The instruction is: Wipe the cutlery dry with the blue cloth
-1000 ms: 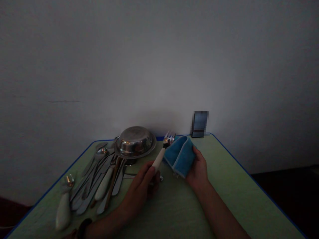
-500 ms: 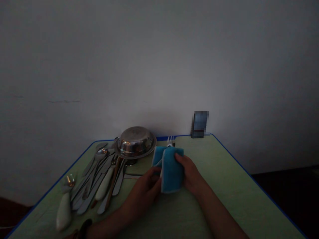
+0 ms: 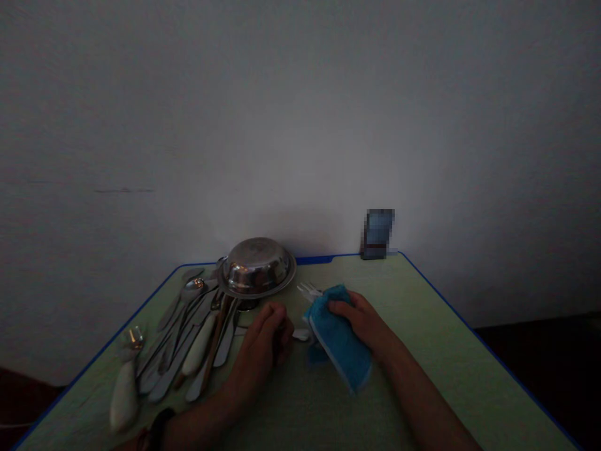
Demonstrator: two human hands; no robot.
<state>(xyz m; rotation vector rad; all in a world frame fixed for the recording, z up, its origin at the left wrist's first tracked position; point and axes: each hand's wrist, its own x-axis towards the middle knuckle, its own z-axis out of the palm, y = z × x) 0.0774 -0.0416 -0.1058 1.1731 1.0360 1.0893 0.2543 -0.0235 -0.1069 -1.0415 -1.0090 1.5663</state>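
Observation:
My right hand (image 3: 359, 319) is wrapped round a blue cloth (image 3: 339, 343), which is folded over a fork. The fork's tines (image 3: 308, 290) stick out past the cloth's far end. My left hand (image 3: 263, 341) is curled closed just left of the cloth, apparently on the fork's white handle, of which a small pale end (image 3: 299, 335) shows between the hands. Both hands rest low over the green table (image 3: 436, 351).
An upturned steel bowl (image 3: 256, 266) stands behind my left hand. Several spoons, knives and white-handled utensils (image 3: 188, 338) lie spread at the left. A small dark object (image 3: 377, 234) stands at the table's far edge against the wall.
The cloth has closed over the fork and slid along it toward me. Both hands have come lower to the table, and the fork now points further left.

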